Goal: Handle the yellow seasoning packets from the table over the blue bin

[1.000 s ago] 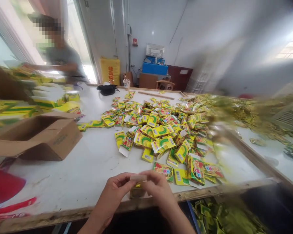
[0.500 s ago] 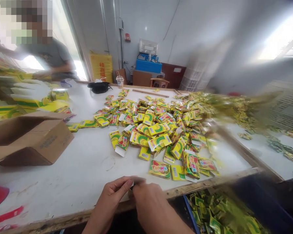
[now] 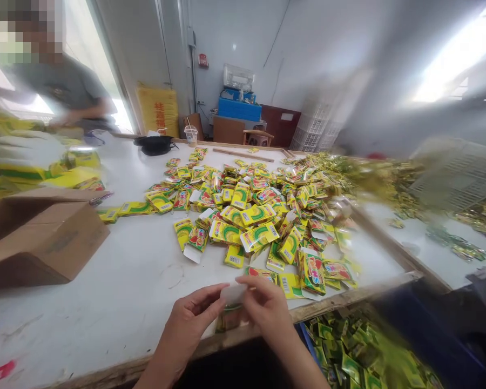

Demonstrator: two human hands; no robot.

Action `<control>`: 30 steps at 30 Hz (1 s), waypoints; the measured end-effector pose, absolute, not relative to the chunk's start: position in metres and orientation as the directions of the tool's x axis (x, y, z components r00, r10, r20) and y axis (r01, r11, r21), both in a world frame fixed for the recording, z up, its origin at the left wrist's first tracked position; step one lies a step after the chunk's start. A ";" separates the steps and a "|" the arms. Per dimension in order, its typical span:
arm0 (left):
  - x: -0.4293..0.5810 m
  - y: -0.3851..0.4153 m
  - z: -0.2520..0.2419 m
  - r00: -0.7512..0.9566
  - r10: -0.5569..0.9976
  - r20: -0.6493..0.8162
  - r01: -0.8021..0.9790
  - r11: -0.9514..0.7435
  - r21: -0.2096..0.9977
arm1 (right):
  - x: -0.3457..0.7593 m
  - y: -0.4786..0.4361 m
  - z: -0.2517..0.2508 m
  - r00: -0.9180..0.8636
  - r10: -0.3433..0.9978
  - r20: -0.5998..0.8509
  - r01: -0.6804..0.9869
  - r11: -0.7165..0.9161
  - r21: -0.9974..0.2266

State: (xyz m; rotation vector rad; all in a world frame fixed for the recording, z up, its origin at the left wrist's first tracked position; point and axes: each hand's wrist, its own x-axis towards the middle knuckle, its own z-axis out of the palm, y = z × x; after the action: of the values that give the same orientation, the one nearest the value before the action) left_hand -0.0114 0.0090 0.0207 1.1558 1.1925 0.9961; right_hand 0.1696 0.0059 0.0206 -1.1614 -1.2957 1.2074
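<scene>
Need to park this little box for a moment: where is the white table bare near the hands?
Bare white table lies between the cardboard box and the heap of yellow boxes, just left of the left hand. Right of the right hand the yellow boxes crowd up to the wooden edge.

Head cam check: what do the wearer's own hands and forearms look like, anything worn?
Both are bare: no gloves on the left hand or right hand, no rings, watch or wristband showing. The forearms are uncovered to the frame's bottom edge, with no sleeve in view. Nails look short and unpainted.
</scene>
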 end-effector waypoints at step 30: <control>-0.020 0.013 0.002 0.383 0.868 0.318 0.262 -0.432 0.863 | 0.167 0.004 0.009 -0.050 0.929 0.365 0.145 0.369 -0.918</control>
State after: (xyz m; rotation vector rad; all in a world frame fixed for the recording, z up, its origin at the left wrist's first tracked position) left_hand -0.0205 0.0133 0.0016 1.9027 0.9741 1.0373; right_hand 0.1666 0.0044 0.0091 -1.0185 -1.4906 0.8640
